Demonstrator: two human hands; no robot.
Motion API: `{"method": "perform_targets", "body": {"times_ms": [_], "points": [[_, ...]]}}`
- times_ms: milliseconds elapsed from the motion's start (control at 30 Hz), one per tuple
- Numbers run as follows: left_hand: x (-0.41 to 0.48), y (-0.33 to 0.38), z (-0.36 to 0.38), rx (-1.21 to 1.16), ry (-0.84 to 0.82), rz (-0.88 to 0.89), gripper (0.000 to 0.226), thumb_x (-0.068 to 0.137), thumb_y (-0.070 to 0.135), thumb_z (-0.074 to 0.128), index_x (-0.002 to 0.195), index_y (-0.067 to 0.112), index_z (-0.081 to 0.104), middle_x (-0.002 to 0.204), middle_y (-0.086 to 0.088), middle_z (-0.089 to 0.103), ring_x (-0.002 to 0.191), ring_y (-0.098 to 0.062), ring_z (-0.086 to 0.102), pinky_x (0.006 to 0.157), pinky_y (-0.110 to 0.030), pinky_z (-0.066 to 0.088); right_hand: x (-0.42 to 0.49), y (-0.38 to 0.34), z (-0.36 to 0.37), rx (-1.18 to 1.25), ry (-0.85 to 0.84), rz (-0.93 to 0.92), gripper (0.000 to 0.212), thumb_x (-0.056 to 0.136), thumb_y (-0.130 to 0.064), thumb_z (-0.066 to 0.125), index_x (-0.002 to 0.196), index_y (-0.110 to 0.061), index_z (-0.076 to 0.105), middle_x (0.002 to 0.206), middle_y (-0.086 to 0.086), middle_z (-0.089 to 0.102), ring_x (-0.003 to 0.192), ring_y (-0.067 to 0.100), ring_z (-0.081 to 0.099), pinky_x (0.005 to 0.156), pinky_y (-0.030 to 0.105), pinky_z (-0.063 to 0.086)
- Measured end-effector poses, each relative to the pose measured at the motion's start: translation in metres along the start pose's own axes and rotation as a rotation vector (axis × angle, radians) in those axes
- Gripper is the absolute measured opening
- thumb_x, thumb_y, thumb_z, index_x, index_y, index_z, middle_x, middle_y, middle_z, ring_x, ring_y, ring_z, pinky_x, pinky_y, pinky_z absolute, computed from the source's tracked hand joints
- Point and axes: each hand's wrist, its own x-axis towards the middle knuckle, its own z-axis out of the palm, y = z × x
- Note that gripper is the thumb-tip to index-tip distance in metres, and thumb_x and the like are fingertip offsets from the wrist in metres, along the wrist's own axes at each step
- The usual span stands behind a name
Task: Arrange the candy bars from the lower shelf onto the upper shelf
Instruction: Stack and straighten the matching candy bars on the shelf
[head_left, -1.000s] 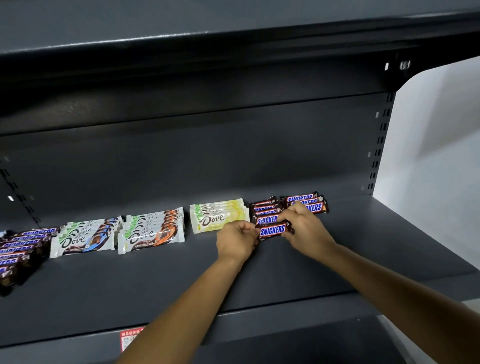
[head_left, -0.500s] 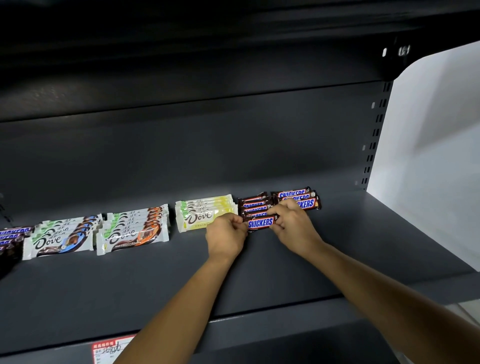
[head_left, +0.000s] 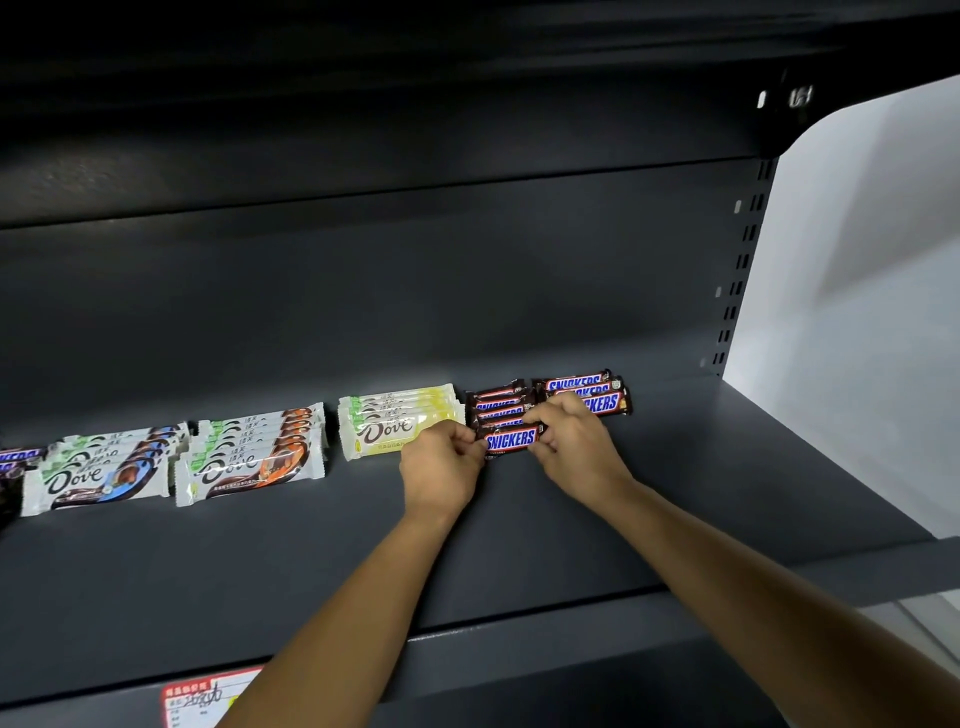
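- Shelf (head_left: 727, 493): dark metal deck. There is a wide bare strip along the near edge and bare room right of the candy, up to the slotted upright (head_left: 743, 270). Another shelf overhangs above; headroom looks ample for lifting toward the near side.
- Dove stacks (head_left: 249, 457): overlapped piles left of centre. The yellow Dove stack (head_left: 400, 421) is just beside the left hand, so there is little side clearance there.
- Snickers rows (head_left: 587, 395): two short overlapped rows at the right end of the line.
- Left hand (head_left: 441, 467): fingers curled, pinching the left end of the front Snickers bar (head_left: 511, 439).
- Right hand (head_left: 576, 447): fingertips pinch the bar's right end and partly cover the right row.
- Front Snickers bar: nearest in the left row, lying crosswise on the shelf. Judged light and fairly stiff, with a glossy, slippery wrapper; the crimped ends give the surest hold.
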Motion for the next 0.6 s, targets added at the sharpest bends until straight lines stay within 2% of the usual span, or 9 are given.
{"method": "perform_targets", "body": {"times_ms": [133, 333, 500, 600], "points": [[-0.001, 0.000, -0.002, -0.006, -0.006, 0.008, 0.009, 0.080, 0.020, 0.070, 0.081, 0.019, 0.061, 0.074, 0.002, 0.068, 0.075, -0.017, 0.064, 0.074, -0.027, 0.050, -0.003, -0.003, -0.002, 0.000, 0.002, 0.005, 0.040, 0.079, -0.006, 0.070, 0.118, -0.008, 0.059, 0.119, 0.007, 0.046, 0.088, 0.019, 0.059, 0.089, 0.031, 0.050], [-0.004, 0.004, -0.011, 0.060, 0.017, 0.045, 0.012, 0.082, 0.021, 0.067, 0.093, 0.016, 0.062, 0.073, 0.010, 0.061, 0.077, -0.011, 0.057, 0.070, -0.020, 0.038, -0.008, -0.010, -0.008, -0.001, 0.019, 0.013, 0.044, 0.080, -0.009, 0.069, 0.122, -0.009, 0.055, 0.123, 0.005, 0.044, 0.089, 0.018, 0.059, 0.088, 0.033, 0.051], [-0.015, 0.009, -0.029, 0.069, 0.016, -0.004, 0.014, 0.086, 0.026, 0.061, 0.100, 0.020, 0.062, 0.076, 0.012, 0.059, 0.085, -0.015, 0.059, 0.073, -0.021, 0.037, -0.015, -0.020, -0.025, -0.034, 0.001, 0.001, 0.036, 0.083, -0.014, 0.067, 0.118, -0.010, 0.058, 0.119, 0.003, 0.046, 0.086, 0.008, 0.050, 0.088, 0.031, 0.050], [-0.029, 0.011, -0.042, 0.131, -0.015, 0.042, 0.010, 0.085, 0.025, 0.060, 0.095, 0.024, 0.063, 0.078, 0.012, 0.061, 0.090, -0.016, 0.062, 0.076, -0.022, 0.041, -0.024, -0.033, -0.033, -0.085, -0.042, -0.010, 0.031, 0.085, -0.017, 0.065, 0.115, -0.012, 0.059, 0.116, 0.002, 0.049, 0.085, 0.009, 0.052, 0.084, 0.026, 0.047]]}}
